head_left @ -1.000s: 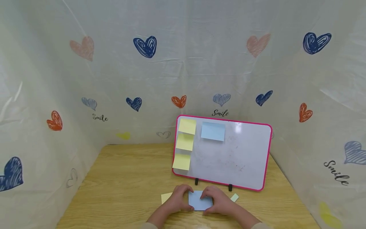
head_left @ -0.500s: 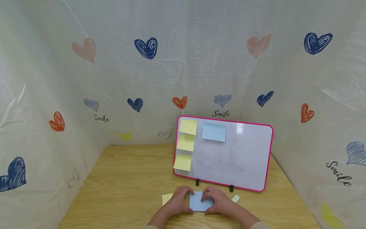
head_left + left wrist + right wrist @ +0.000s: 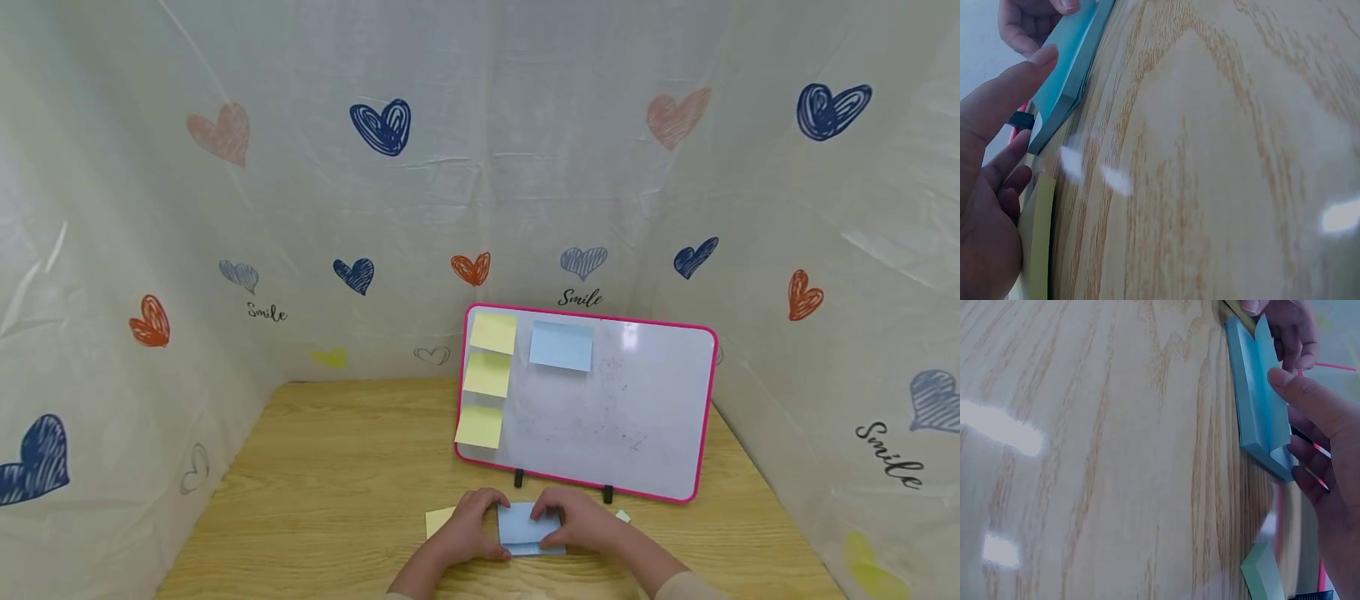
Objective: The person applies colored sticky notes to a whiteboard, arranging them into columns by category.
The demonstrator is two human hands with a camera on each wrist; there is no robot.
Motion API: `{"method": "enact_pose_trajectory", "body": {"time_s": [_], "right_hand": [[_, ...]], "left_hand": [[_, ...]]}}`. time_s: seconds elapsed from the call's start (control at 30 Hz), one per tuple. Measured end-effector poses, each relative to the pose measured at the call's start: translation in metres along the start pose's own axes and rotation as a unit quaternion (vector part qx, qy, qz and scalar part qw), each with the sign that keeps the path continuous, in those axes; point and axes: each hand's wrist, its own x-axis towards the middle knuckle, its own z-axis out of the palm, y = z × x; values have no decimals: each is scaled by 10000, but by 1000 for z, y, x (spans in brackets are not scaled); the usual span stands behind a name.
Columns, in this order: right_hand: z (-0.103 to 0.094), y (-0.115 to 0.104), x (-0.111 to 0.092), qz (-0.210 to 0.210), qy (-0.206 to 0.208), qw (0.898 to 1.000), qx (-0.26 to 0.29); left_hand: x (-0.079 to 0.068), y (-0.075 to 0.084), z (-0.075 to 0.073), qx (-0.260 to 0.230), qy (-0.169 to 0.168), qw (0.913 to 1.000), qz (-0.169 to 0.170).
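A pad of blue sticky notes [image 3: 517,523] lies on the table in front of the person. Its top sheet [image 3: 1276,403] is lifted along the near edge and bends up from the stack. With thumb and fingers, the left hand [image 3: 472,527] grips the pad's left end. At the right end, the right hand [image 3: 581,521] pinches the raised sheet, thumb on its lifted edge and fingers at the far side. Partly behind the left hand is a yellow sticky note pad [image 3: 1038,244]. A small pale green pad [image 3: 1263,572] sits beyond the right hand.
Behind the hands, a pink-framed whiteboard [image 3: 637,408] leans back on black feet [image 3: 608,494]. Three yellow notes [image 3: 487,375] run down its left side, with one blue note [image 3: 561,346] near the top. A heart-printed curtain [image 3: 420,208] encloses the wooden table [image 3: 337,467].
The top blue sheet's near edge has come up from the pad, lifted by the right thumb, which has moved slightly away from the person. The left hand has stayed in place.
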Motion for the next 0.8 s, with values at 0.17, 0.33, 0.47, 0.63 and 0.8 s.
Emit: {"method": "enact_pose_trajectory", "body": {"time_s": [0.17, 0.33, 0.47, 0.63, 0.8], "right_hand": [[-5, -4, 3, 369, -14, 9983, 456], [-9, -6, 7, 566, -133, 9958, 711], [-13, -8, 11, 736, -149, 9955, 580], [-18, -7, 15, 715, -186, 9963, 442], [-23, -3, 16, 634, -464, 9958, 464]], "left_hand": [[1, 0, 1, 24, -6, 10000, -75], [3, 0, 2, 142, 38, 9999, -44], [2, 1, 2, 173, 41, 9998, -82], [1, 2, 0, 337, 54, 9993, -171], [2, 3, 2, 328, 38, 9993, -173]]}}
